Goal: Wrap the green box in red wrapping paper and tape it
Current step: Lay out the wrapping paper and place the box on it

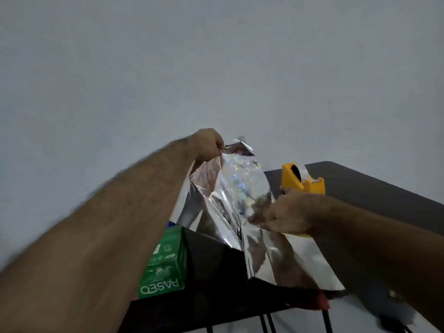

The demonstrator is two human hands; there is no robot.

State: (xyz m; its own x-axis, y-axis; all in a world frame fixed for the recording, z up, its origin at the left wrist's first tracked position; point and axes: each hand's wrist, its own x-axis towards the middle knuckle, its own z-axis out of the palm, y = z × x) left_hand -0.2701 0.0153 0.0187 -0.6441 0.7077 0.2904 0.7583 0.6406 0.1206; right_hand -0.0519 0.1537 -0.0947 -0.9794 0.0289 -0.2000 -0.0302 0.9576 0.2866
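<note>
a: what's nearest?
b: the green box (165, 263) lies on the near left edge of the dark table (216, 272), apart from both hands.
a: and the wrapping paper (240, 195)?
b: it shows silver and shiny. the right hand (286, 212) presses on it with fairly straight fingers, just before the yellow tape dispenser (302, 179).
a: farther back?
b: the left hand (207, 144) pinches the paper's top edge, lifted above the table.

The left hand (207, 144) is raised in a pinching grip, while the right hand (287, 212) reaches low, fingers extended.
</note>
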